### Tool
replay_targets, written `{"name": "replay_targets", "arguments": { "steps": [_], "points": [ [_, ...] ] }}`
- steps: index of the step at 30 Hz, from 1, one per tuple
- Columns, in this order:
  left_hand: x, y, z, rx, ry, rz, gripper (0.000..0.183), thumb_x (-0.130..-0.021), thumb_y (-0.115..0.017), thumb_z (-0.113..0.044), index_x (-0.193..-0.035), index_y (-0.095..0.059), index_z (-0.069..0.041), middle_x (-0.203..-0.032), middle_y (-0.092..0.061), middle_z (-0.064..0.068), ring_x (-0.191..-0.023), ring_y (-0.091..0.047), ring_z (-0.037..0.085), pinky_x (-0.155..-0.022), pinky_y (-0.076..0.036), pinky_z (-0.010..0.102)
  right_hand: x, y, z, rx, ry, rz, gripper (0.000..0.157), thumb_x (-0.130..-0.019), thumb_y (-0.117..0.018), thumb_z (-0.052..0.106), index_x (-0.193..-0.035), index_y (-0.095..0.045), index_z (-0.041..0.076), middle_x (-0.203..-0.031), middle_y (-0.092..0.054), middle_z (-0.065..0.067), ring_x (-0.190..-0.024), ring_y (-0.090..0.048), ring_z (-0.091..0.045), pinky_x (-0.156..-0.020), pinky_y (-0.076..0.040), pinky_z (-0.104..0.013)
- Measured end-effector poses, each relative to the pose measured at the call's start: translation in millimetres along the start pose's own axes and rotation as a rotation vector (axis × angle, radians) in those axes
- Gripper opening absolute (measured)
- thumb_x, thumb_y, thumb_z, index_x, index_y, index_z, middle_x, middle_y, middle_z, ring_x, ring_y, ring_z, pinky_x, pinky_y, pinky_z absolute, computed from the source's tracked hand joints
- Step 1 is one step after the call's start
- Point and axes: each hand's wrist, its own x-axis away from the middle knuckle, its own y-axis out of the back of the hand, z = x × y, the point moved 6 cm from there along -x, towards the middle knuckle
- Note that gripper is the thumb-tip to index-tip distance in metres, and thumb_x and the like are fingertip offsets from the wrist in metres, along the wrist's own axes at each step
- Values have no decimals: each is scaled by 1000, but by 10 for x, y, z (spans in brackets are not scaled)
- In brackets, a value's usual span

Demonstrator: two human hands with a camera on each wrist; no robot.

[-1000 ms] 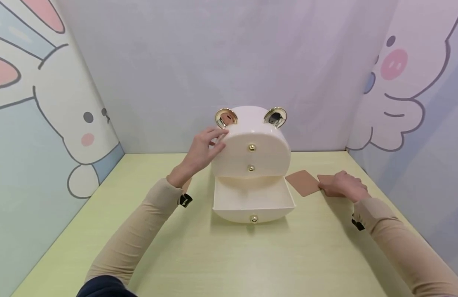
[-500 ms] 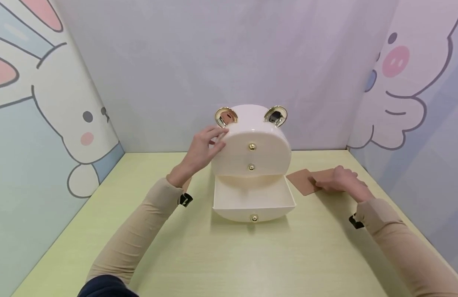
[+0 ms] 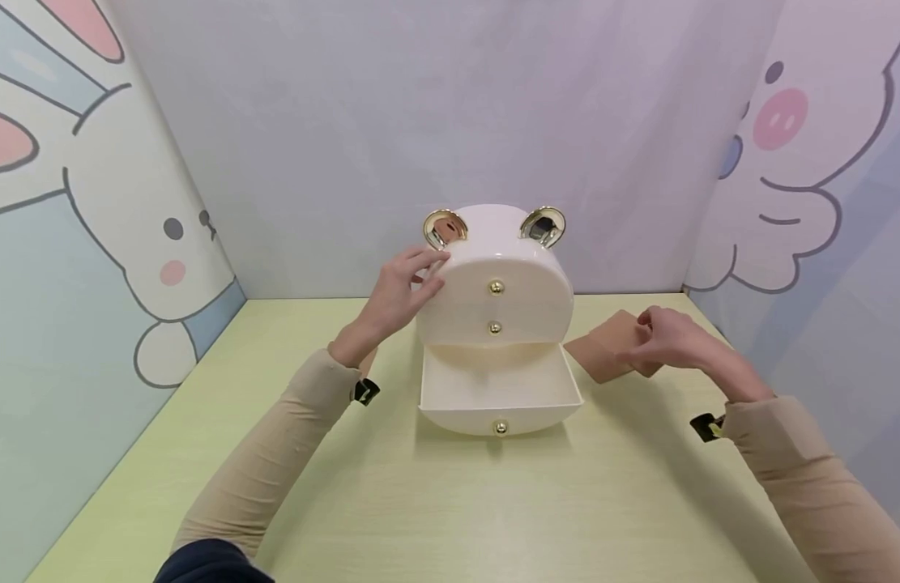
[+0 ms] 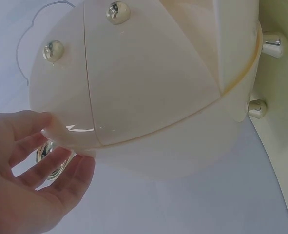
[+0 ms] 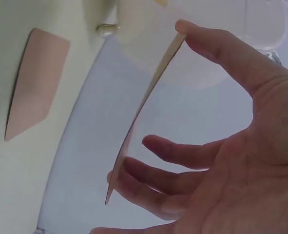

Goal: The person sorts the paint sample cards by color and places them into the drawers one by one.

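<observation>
A white rounded drawer box (image 3: 493, 300) with gold ears and gold knobs stands on the table, its lowest drawer (image 3: 499, 380) pulled out. My left hand (image 3: 391, 298) rests on the box's upper left side. In the left wrist view, the thumb touches the front face and the fingers touch the curved shell (image 4: 168, 151). My right hand (image 3: 676, 336) holds a thin brown card (image 5: 144, 107) by its edges, between thumb and fingers, and the card bows slightly. Below it another brown card (image 5: 39, 73) lies on the table, partly covered in the head view.
Part of a brown piece (image 3: 368, 363) shows behind the left wrist. The pale yellow-green table (image 3: 493, 518) meets a plain back wall (image 3: 333, 146). Side walls bear a rabbit drawing (image 3: 129, 202) and a pig drawing (image 3: 807, 146).
My right hand has picked up the brown card and raised it from the table, tilting it over the other card. My left hand stays on the box.
</observation>
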Motion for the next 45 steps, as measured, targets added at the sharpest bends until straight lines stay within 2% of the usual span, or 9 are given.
{"name": "replay_targets", "arguments": {
  "steps": [2, 6, 14, 22, 25, 32, 40, 45],
  "points": [
    [-4, 1, -2, -3, -3, -1, 34, -91, -64, -6, -124, -63, -5, -121, -62, 15, -107, -60, 28, -83, -57, 38, 43, 20, 92, -10, 43, 7, 81, -75, -79, 44, -121, -50, -17, -115, -58, -34, -99, -59, -40, -80, -51, -50],
    [-11, -6, 0, -8, -6, 1, 34, -91, -64, -7, -124, -63, -5, -122, -62, 14, -107, -60, 27, -83, -57, 38, 132, 56, 285, -41, 120, 15, 76, -72, -82, 40, -119, -55, -13, -118, -59, -29, -105, -58, -38, -86, -50, -51],
    [-11, -8, 4, -6, -5, -4, 33, -90, -64, -6, -124, -64, -4, -120, -63, 14, -106, -60, 27, -83, -57, 38, 302, 76, 632, -70, 261, 59, 70, -66, -86, 36, -117, -58, -2, -116, -61, -15, -109, -55, -30, -92, -47, -47],
    [-3, -9, 1, -5, -12, -7, 33, -90, -64, -6, -123, -64, -4, -121, -62, 15, -106, -60, 28, -82, -57, 39, 312, -8, 931, -95, 404, 24, 67, -63, -88, 27, -118, -60, 2, -116, -62, -9, -110, -53, -27, -96, -44, -47],
    [-3, -8, -5, -4, -11, -5, 33, -90, -64, -6, -124, -64, -4, -121, -62, 15, -106, -60, 28, -82, -57, 39, 282, -41, 1016, -97, 429, 19, 67, -62, -88, 26, -118, -61, 2, -116, -62, -9, -110, -52, -27, -95, -43, -47],
    [-13, 2, 2, -14, 3, 1, 34, -91, -64, -7, -125, -63, -5, -123, -62, 15, -108, -60, 28, -83, -57, 39, 205, -115, 1170, -101, 429, 41, 69, -61, -89, 26, -120, -60, 7, -117, -63, -5, -110, -48, -27, -91, -42, -43],
    [-6, -3, 13, -13, 2, -4, 34, -90, -64, -6, -124, -63, -4, -122, -62, 16, -107, -60, 28, -83, -57, 39, 116, -225, 1282, -106, 441, 56, 64, -61, -88, 24, -117, -60, 8, -121, -61, -5, -118, -40, -32, -95, -38, -52],
    [-11, 0, 7, -8, -6, -5, 34, -90, -64, -6, -124, -64, -5, -122, -62, 15, -107, -60, 28, -83, -57, 38, 80, -276, 1325, -78, 443, 42, 64, -60, -89, 23, -116, -62, 8, -125, -58, -7, -122, -40, -34, -96, -40, -57]
  ]
}}
